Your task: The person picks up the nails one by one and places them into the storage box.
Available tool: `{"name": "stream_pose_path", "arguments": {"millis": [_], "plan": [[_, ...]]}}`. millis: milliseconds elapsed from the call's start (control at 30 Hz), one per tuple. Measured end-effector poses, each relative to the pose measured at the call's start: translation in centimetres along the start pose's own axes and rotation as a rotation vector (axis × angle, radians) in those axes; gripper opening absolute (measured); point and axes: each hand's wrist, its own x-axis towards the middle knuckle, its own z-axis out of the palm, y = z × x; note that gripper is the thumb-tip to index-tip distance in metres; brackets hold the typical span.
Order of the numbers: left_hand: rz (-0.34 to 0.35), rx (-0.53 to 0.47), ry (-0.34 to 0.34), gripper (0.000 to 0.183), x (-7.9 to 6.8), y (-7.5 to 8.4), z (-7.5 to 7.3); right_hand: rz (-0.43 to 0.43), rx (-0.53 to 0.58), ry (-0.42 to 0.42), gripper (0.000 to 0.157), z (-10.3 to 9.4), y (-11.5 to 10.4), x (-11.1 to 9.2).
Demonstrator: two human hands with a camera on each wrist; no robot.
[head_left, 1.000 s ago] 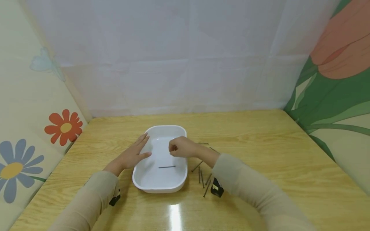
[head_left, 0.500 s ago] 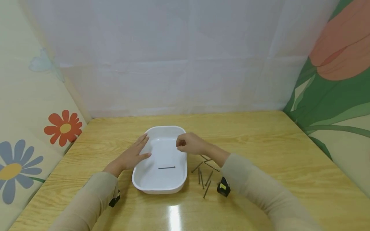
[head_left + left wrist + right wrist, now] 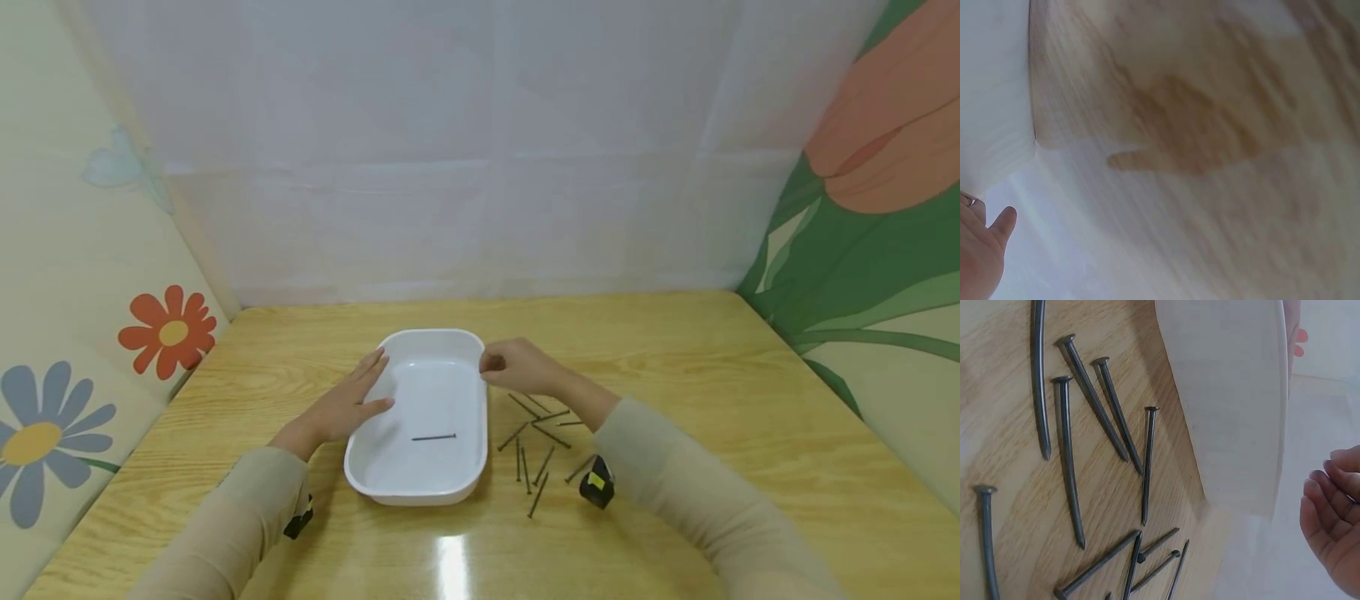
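Tray [image 3: 438, 392] open above, nails [image 3: 1069, 462] along right side

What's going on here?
A person's left hand rests, fingers spread, at the left rim of a white tray. Their right hand hovers by the right rim, fingers loosely curled, with nothing visible in them. One nail lies in the tray; the loose nails are scattered on the wooden table to its right.

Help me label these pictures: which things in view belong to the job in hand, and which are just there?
Apparently in the job:
left hand
right hand
tray
nail inside it
loose nails

Just there:
table
white backdrop
flower panels
wrist cameras
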Motion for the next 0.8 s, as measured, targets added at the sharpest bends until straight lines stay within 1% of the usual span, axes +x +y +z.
{"name": "stream_pose_path", "arguments": {"millis": [267,367,600,800], "plan": [[0.003,-0.004,-0.003,0.067,0.0,-0.1,0.0,0.013,0.055,0.027,0.005,-0.5,0.9,-0.4],[0.006,-0.004,-0.001,0.068,0.0,-0.2,0.1,0.03,0.035,0.029,0.005,-0.5,1.4,-0.5],[0.008,-0.001,0.008,0.068,0.1,-0.2,0.0,0.044,-0.005,0.024,0.01,-0.6,3.1,-0.4],[0.01,0.002,0.003,0.068,0.2,-0.2,-0.1,0.088,-0.031,0.016,0.008,-0.7,4.2,-0.2]]}}
